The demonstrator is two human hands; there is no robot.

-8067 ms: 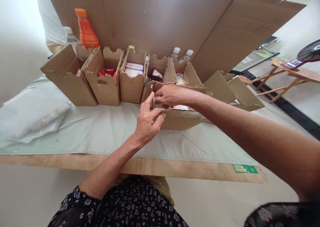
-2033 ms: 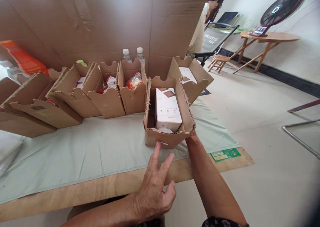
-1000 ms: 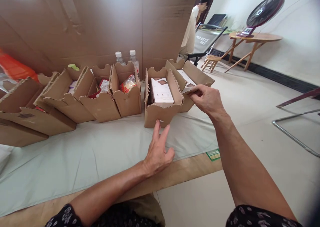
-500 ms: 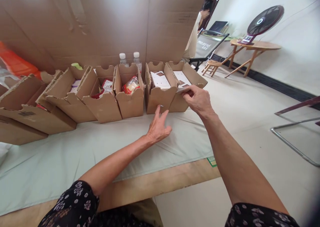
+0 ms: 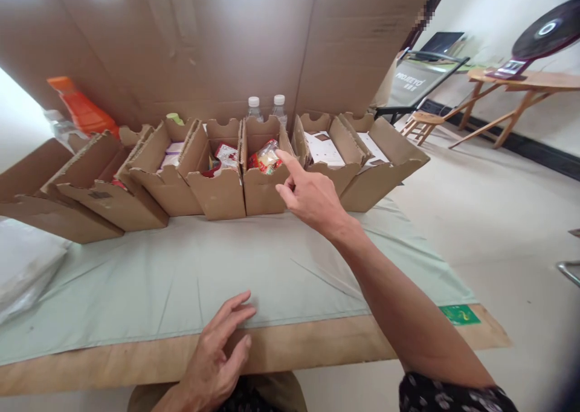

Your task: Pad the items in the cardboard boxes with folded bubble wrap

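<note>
My right hand [image 5: 312, 197] reaches over the front of a cardboard box [image 5: 267, 196]. Its index finger stretches toward a red and clear snack packet [image 5: 266, 157] inside, with the thumb apart and the other fingers curled; whether the fingertip touches the packet I cannot tell. Nothing shows in its grip. Close to the table's front edge, my left hand [image 5: 220, 345] hovers with its fingers apart, holding nothing. To the left, another box [image 5: 216, 194] contains a silver and red packet [image 5: 226, 156]. White sheets with brown marks [image 5: 324, 148] lie in a box to the right.
Several cardboard boxes stand in a row on a pale green cloth [image 5: 181, 279], before a tall cardboard panel [image 5: 235, 43]. Behind them are an orange bottle [image 5: 88, 110] and two white-capped bottles [image 5: 279, 107]. Plastic wrapping [image 5: 27, 267] lies left; a fan [image 5: 544, 31] stands right.
My right hand has left the rightmost box and moved left to the snack packet's box. My left hand has drawn back toward the table edge. The view has turned left.
</note>
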